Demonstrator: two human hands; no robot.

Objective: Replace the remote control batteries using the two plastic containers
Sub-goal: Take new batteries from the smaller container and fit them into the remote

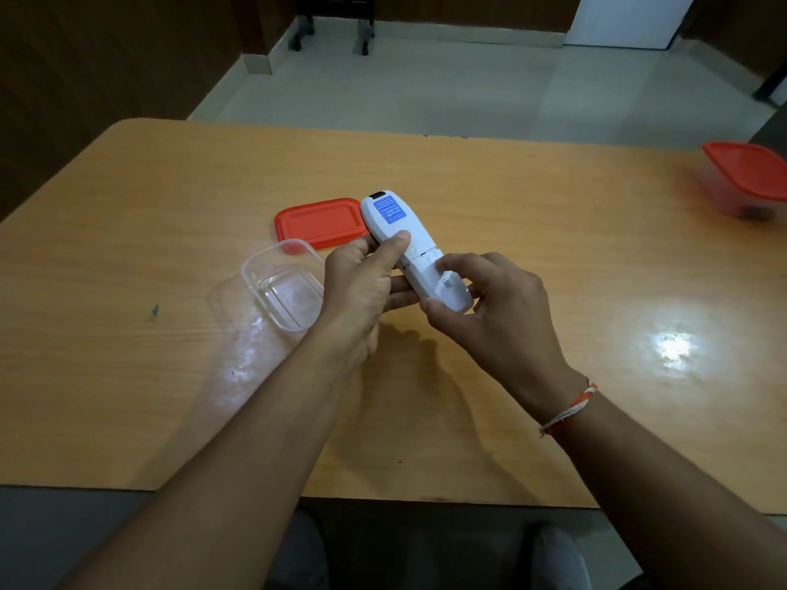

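- Above the middle of the desk (532, 232), the white remote control (402, 244) is held face down, its blue label up, clear of the wood and just beside the loose red lid (319, 221).
- Left hand (362, 283) is wrapped around the upper body of the remote, thumb pressed on its back; right hand (489, 291) is closed on the lower end, with a fingertip lying on the battery cover (430, 270).
- Judging by how easily it is carried, the remote is light and rigid — smooth plastic, likely a bit slippery, so a grip across its sides seems safer than a pinch at one end.
- The battery cover looks thin, and its latch is probably the fragile part; pressing near the seam and sliding toward the lower end seems the way, not prying.
- An open clear container (283, 287) sits empty just left of the hands — a light, flexible tub, easy to nudge.
- A second container (741, 185), red-lidded with something dark inside, stands well apart at the far right edge; whether that is batteries I cannot tell.
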